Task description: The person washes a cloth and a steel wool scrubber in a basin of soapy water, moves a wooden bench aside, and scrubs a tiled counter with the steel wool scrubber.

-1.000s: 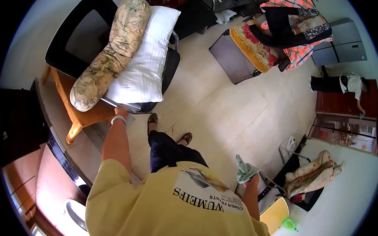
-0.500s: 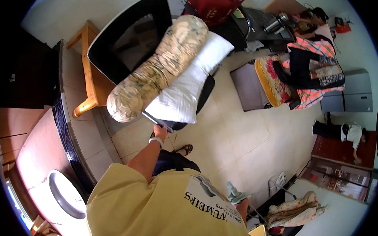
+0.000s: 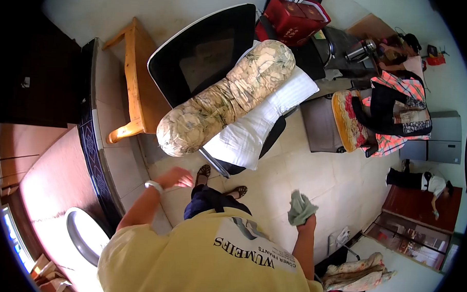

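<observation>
My left hand (image 3: 175, 178), with a pale band at the wrist, is off to the left above the floor. Its fingers are stretched out, slightly blurred, and hold nothing. Nearest to it is a black office chair (image 3: 167, 61) with a metal armrest (image 3: 214, 163). On the chair lie a white pillow (image 3: 238, 146) and, on top of it, a patterned rolled bundle (image 3: 222, 102). My right hand (image 3: 308, 224) is closed around a crumpled grey-green cloth (image 3: 301, 207), held over the tiled floor.
A wooden stool (image 3: 135, 86) stands left of the chair. A grey ottoman-like seat (image 3: 319, 120) and clothes-draped chair (image 3: 399, 105) are at right. A red box (image 3: 294, 22) sits behind. A co-worker (image 3: 427, 183) stands by a dark red cabinet. A metal basin (image 3: 81, 233) is lower left.
My left hand has let go of the chair's armrest and moved left and back. My right hand has come up and forward with the cloth. The view has shifted.
</observation>
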Motion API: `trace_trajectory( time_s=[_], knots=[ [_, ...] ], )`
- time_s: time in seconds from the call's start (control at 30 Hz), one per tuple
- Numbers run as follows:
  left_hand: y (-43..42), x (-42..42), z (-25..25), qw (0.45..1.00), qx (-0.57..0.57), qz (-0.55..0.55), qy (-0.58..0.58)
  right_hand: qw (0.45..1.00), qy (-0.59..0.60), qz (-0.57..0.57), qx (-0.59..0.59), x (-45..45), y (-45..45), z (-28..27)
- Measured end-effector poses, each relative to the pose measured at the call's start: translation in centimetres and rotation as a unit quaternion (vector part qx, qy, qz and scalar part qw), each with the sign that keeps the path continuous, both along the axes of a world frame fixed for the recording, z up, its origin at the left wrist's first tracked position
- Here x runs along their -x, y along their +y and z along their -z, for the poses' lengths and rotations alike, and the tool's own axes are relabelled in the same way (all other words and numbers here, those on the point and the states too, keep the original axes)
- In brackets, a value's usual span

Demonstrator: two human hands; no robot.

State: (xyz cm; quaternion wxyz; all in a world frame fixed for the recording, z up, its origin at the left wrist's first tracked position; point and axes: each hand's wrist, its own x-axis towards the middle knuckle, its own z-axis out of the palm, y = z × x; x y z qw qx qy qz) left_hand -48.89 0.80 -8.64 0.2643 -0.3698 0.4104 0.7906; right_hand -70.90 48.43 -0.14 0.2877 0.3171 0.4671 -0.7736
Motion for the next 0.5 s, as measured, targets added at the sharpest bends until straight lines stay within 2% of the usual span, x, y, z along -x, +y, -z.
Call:
trace_trajectory(
  time_s=[0.03, 0.1, 0.13, 0.17, 0.2, 0.23, 0.27, 0.33, 0.37, 0.4, 0.43, 0.5],
  knots=[
    [-2.3, 0.0, -2.2, 1.000, -0.008, -0.018, 0.019, 0.999, 0.010, -0.031, 0.019, 0.1, -1.0, -0.2],
    [-6.2, 0.3, -5.3, 0.977, 0.127, -0.113, 0.129, 1.000, 0.006, -0.009, -0.014, -0.1, -1.7, 1.5],
    [-8.5, 1.5, -7.2, 0.951, 0.200, -0.138, 0.189, 0.999, 0.008, 0.004, -0.043, -0.1, -2.0, 2.3],
    [-9.5, 3.3, -9.9, 0.911, 0.255, -0.266, 0.185, 0.999, 0.004, 0.008, -0.044, -0.2, -2.4, 2.6],
    [-11.5, 5.2, -11.8, 0.876, 0.329, -0.274, 0.222, 0.997, 0.009, -0.021, -0.076, -0.5, -2.9, 2.8],
    [-13.1, 7.1, -13.7, 0.811, 0.441, -0.273, 0.270, 0.993, 0.014, -0.051, -0.108, -0.6, -3.5, 3.1],
    [-15.3, 8.5, -13.4, 0.754, 0.542, -0.260, 0.266, 0.993, 0.010, -0.046, -0.110, -0.9, -3.8, 3.7],
    [-17.4, 12.3, -16.0, 0.652, 0.646, -0.248, 0.311, 0.950, 0.039, -0.100, -0.294, -1.8, -4.5, 5.0],
    [-18.3, 13.8, -17.7, 0.604, 0.721, -0.179, 0.289, 0.951, 0.027, -0.100, -0.291, -2.1, -7.0, 2.8],
    [-19.2, 15.4, -18.5, 0.547, 0.787, -0.107, 0.264, 0.951, 0.022, -0.096, -0.294, -2.3, -7.5, 3.1],
    [-20.7, 17.3, -17.5, 0.550, 0.785, -0.104, 0.266, 0.946, 0.053, -0.117, -0.298, -2.3, -8.0, 3.6],
    [-23.0, 20.1, -15.9, 0.448, 0.842, -0.065, 0.293, 0.940, 0.084, -0.137, -0.302, -2.2, -9.2, 4.6]
  ],
)
